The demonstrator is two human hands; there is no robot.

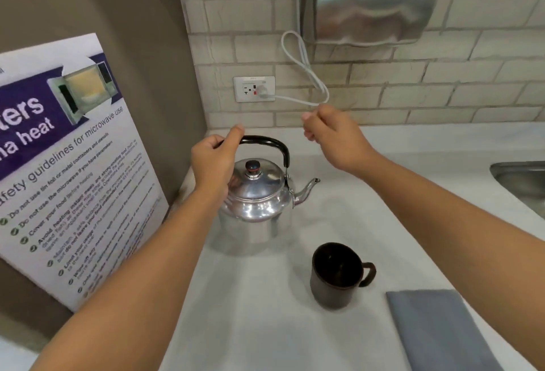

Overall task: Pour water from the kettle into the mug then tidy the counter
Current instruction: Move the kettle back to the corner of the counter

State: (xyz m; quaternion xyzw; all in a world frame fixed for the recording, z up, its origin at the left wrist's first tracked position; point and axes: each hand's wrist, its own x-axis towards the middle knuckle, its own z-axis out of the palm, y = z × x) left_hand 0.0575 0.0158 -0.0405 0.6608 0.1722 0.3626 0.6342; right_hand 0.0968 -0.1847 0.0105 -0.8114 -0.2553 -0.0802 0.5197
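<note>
We find the steel kettle [256,199] standing upright on the white counter [265,326] at centre frame, lid on, its spout [308,189] pointing toward the right of the frame. The left hand [213,164] is closed around the left end of the black arched handle [265,143], thumb laid along the top of it; the kettle appears to rest on the counter, not yet lifted. The right hand [330,137] hangs above and to the right of the kettle, fingers loosely curled and gripping nothing that we can confirm; a white cord [306,75] from the wall socket [254,88] passes just behind its knuckles, and contact cannot be determined. The dark mug [337,274] stands lower right of the kettle, mouth open upward, its handle to the right, near but apart from the kettle. We judge the governing relation to be this: the spout's axis runs left to right, and the mug lies on the spout side but lower in the frame, so the left hand, already on the handle, must carry the kettle toward the mug before tipping. A folded grey cloth [436,329] lies at lower right, just beside the mug, and a sink edge [519,178] shows at the right border.
</note>
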